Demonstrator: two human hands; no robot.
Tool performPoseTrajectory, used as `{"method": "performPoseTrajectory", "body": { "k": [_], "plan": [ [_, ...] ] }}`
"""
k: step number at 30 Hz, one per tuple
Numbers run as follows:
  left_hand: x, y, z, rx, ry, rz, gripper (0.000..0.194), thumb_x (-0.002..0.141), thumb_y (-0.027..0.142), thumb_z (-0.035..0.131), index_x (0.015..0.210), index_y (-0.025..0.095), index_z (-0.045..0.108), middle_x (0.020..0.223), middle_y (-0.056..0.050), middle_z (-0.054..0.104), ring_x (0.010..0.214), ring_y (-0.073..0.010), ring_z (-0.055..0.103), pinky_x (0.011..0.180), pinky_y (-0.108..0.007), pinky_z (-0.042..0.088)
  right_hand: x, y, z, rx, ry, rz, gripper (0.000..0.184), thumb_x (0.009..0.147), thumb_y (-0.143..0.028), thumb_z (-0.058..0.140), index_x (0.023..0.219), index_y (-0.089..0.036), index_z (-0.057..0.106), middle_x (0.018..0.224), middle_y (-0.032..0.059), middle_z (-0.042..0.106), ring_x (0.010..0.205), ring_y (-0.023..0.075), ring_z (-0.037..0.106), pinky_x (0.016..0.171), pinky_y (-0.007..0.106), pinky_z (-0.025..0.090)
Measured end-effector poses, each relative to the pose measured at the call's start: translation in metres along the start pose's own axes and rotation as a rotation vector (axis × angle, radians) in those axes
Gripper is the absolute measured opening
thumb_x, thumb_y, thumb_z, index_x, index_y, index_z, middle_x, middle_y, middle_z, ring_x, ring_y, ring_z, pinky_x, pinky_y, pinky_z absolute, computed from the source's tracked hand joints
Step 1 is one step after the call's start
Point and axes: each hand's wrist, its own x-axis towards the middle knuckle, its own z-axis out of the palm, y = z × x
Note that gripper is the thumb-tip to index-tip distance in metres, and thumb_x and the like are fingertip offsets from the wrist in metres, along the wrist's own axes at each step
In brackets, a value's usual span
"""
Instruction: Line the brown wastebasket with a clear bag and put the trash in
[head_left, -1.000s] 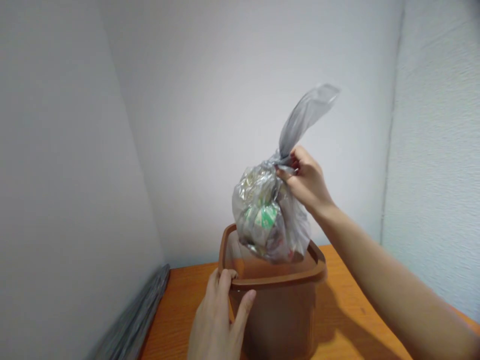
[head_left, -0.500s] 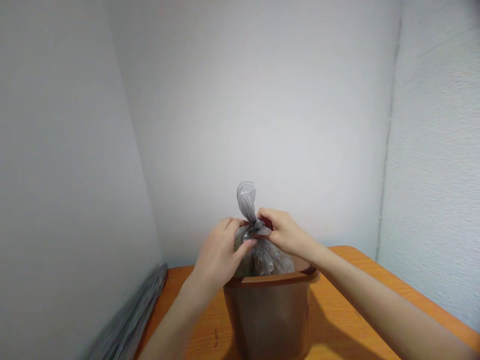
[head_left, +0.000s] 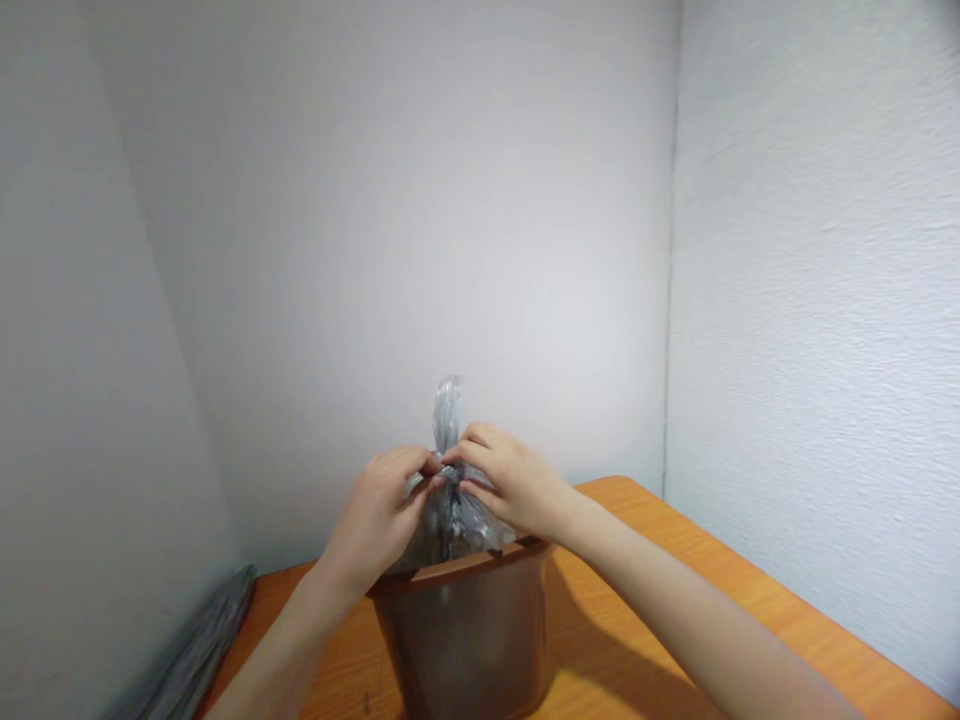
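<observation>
A translucent grey plastic bag (head_left: 472, 527) sits inside a brown bin (head_left: 469, 635), its gathered neck twisted or knotted above the rim. The loose top of the bag sticks straight up above the fingers. From the left, my left hand (head_left: 386, 505) pinches the bag at the knot between thumb and fingers. On the other side, my right hand (head_left: 510, 480) has its thumb and fingers closed on the bag at the same spot. The two sets of fingertips nearly meet there. What the bag contains is hard to make out.
The bin stands on an orange-brown wooden table (head_left: 637, 610). A bunched dark grey plastic bag or sheet (head_left: 195, 640) lies along the table's left edge, by the wall. White walls (head_left: 390, 230) enclose the table at the back and both sides.
The view has turned to the right, so everything sits further left. My right hand has moved in over the knot, closer to my left hand, and the bag's loose top stands straighter.
</observation>
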Motion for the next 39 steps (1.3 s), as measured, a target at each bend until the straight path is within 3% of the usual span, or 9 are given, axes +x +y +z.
{"method": "performPoseTrajectory", "body": {
  "k": [11, 13, 16, 20, 23, 26, 29, 34, 39],
  "plan": [
    [-0.015, -0.02, -0.006, -0.077, 0.006, -0.103, 0.016, 0.091, 0.026, 0.054, 0.079, 0.02, 0.063, 0.086, -0.002, 0.07, 0.084, -0.0185, 0.062, 0.075, -0.027, 0.041, -0.012, 0.023, -0.001, 0.197, 0.095, 0.185, 0.009, 0.09, -0.018, 0.062, 0.082, -0.019, 0.058, 0.076, -0.0005, 0.059, 0.071, 0.0147, 0.053, 0.066, 0.027, 0.041],
    [-0.016, -0.02, -0.005, -0.131, 0.02, -0.122, 0.015, 0.09, 0.027, 0.055, 0.08, 0.019, 0.063, 0.087, -0.002, 0.071, 0.085, -0.0184, 0.063, 0.075, -0.026, 0.042, -0.011, 0.02, -0.001, 0.228, 0.107, 0.191, 0.01, 0.089, -0.027, 0.065, 0.087, -0.019, 0.059, 0.082, 0.0007, 0.06, 0.075, 0.0153, 0.054, 0.068, 0.028, 0.042],
    [-0.015, -0.015, -0.003, -0.143, 0.03, -0.151, 0.015, 0.09, 0.027, 0.056, 0.079, 0.019, 0.062, 0.084, -0.001, 0.071, 0.08, -0.0175, 0.062, 0.073, -0.026, 0.041, -0.008, 0.008, 0.002, 0.161, 0.08, 0.115, 0.032, 0.08, -0.037, 0.077, 0.098, -0.019, 0.058, 0.097, 0.0043, 0.061, 0.091, 0.02, 0.054, 0.078, 0.032, 0.043],
    [-0.015, -0.021, -0.003, -0.143, 0.022, -0.165, 0.015, 0.089, 0.027, 0.055, 0.079, 0.019, 0.062, 0.084, -0.001, 0.071, 0.08, -0.0172, 0.063, 0.073, -0.026, 0.042, -0.006, 0.004, 0.004, -0.054, -0.045, 0.044, 0.007, 0.089, -0.02, 0.064, 0.09, -0.018, 0.058, 0.091, 0.0053, 0.061, 0.09, 0.0215, 0.053, 0.079, 0.035, 0.041],
    [-0.019, -0.033, -0.006, -0.118, -0.036, -0.224, 0.014, 0.088, 0.027, 0.055, 0.079, 0.019, 0.063, 0.081, -0.001, 0.07, 0.078, -0.0178, 0.063, 0.071, -0.027, 0.044, -0.01, 0.012, 0.001, 0.051, 0.044, 0.121, 0.008, 0.092, -0.014, 0.058, 0.085, -0.018, 0.058, 0.083, 0.0031, 0.062, 0.082, 0.0184, 0.054, 0.075, 0.032, 0.041],
    [-0.018, -0.034, -0.008, -0.147, -0.088, -0.229, 0.012, 0.086, 0.027, 0.057, 0.091, 0.02, 0.066, 0.095, -0.003, 0.072, 0.088, -0.0188, 0.064, 0.078, -0.028, 0.047, -0.013, 0.018, 0.0, 0.204, 0.118, 0.203, 0.007, 0.091, -0.017, 0.06, 0.085, -0.02, 0.06, 0.082, 0.0012, 0.062, 0.08, 0.0168, 0.056, 0.074, 0.031, 0.041],
    [-0.01, -0.021, -0.005, -0.198, -0.085, -0.12, 0.026, 0.088, 0.03, 0.057, 0.111, 0.022, 0.063, 0.115, -0.006, 0.069, 0.105, -0.019, 0.062, 0.09, -0.03, 0.047, -0.012, 0.015, 0.004, 0.31, 0.102, 0.231, 0.005, 0.091, -0.019, 0.059, 0.087, -0.021, 0.061, 0.083, 0.0006, 0.063, 0.081, 0.0166, 0.056, 0.074, 0.03, 0.041],
    [0.001, -0.007, 0.0, -0.043, -0.22, -0.056, 0.021, 0.088, 0.039, 0.059, 0.082, 0.02, 0.065, 0.078, 0.0, 0.067, 0.072, -0.0153, 0.058, 0.065, -0.025, 0.041, -0.012, 0.015, 0.005, 0.42, 0.063, 0.276, 0.006, 0.091, -0.021, 0.057, 0.085, -0.02, 0.058, 0.08, -0.0009, 0.06, 0.076, 0.0151, 0.054, 0.07, 0.029, 0.041],
    [0.001, -0.01, -0.001, -0.118, -0.129, -0.089, 0.021, 0.09, 0.034, 0.056, 0.078, 0.019, 0.063, 0.076, 0.001, 0.068, 0.072, -0.0146, 0.058, 0.065, -0.024, 0.039, -0.014, 0.011, 0.001, 0.373, -0.014, 0.266, 0.012, 0.089, -0.027, 0.062, 0.099, -0.021, 0.057, 0.092, 0.002, 0.063, 0.085, 0.0173, 0.055, 0.075, 0.031, 0.042]
  ]
}}
